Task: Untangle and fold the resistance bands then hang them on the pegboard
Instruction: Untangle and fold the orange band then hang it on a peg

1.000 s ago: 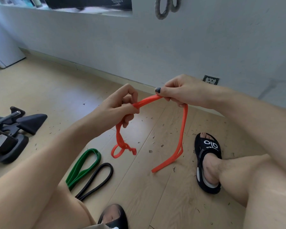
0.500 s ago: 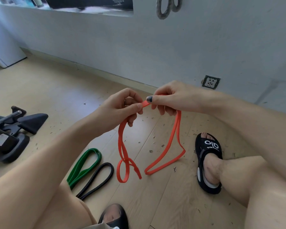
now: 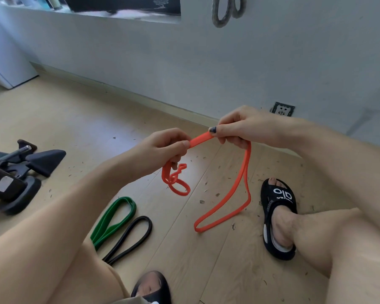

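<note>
An orange resistance band (image 3: 241,185) is held in the air above the floor by both hands. My left hand (image 3: 162,148) grips one part of it, and a tangled orange knot with small loops hangs just below that fist. My right hand (image 3: 239,128) pinches the band a short way to the right, with a flat stretch taut between the hands. A long orange loop drops from the right hand down to the floor. A green band (image 3: 112,220) and a black band (image 3: 130,238) lie folded side by side on the floor near my left thigh.
A grey loop (image 3: 223,12) hangs on the wall at the top. Black exercise equipment (image 3: 15,172) sits on the wooden floor at left. My right foot in a black sandal (image 3: 276,218) is at right. A wall socket (image 3: 282,109) sits low on the wall.
The hands have drawn slightly apart, exposing a short flat stretch of band between them. The knot has risen closer under the left hand, and the long loop hangs further right.
</note>
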`<state>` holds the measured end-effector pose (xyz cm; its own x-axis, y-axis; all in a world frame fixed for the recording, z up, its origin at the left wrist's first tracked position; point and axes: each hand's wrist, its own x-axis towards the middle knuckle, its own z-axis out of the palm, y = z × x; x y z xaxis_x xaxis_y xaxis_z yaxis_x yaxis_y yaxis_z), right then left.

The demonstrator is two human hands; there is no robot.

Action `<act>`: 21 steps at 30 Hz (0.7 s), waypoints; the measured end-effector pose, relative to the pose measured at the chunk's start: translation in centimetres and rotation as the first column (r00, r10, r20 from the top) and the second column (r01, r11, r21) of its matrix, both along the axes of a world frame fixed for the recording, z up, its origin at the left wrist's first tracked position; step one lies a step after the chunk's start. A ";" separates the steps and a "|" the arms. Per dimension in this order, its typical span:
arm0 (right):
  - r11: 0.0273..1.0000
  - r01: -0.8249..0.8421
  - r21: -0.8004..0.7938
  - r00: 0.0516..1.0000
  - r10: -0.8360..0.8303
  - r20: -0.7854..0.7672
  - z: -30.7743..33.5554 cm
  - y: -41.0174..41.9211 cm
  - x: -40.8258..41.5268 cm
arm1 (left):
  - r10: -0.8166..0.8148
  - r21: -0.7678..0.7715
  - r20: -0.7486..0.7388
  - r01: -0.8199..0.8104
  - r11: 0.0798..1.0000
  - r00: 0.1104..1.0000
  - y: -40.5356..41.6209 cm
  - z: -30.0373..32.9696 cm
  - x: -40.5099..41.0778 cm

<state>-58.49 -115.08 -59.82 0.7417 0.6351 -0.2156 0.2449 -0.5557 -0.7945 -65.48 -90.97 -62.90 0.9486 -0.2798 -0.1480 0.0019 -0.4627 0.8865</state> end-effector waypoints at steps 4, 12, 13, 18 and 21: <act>1.000 -0.005 -0.002 1.000 0.005 -0.019 0.0 0.0 0.0 | -0.022 -0.024 -0.017 0.022 0.999 1.000 -0.2 0.2 -0.2; 1.000 -0.005 0.020 1.000 0.005 -0.019 0.1 -0.3 0.2 | -0.029 0.023 0.040 0.028 0.999 0.999 0.4 0.4 -0.2; 1.000 -0.003 0.017 1.000 0.003 -0.016 0.1 -0.2 0.2 | -0.027 0.046 0.060 0.024 0.999 0.998 0.3 0.4 -0.2; 0.999 0.027 0.029 0.999 -0.027 -0.023 0.1 -0.3 0.3 | -0.014 0.027 0.094 0.011 1.000 0.995 -0.1 0.2 -0.1; 0.999 0.041 0.019 0.999 -0.040 -0.019 0.0 -0.5 0.3 | -0.026 0.031 0.075 0.024 0.999 0.997 0.3 0.3 -0.1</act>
<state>-58.18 -115.56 -59.84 0.7627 0.6089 -0.2179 0.2075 -0.5495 -0.8093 -65.57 -90.72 -62.64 0.9502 -0.2999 -0.0848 -0.0764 -0.4878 0.8696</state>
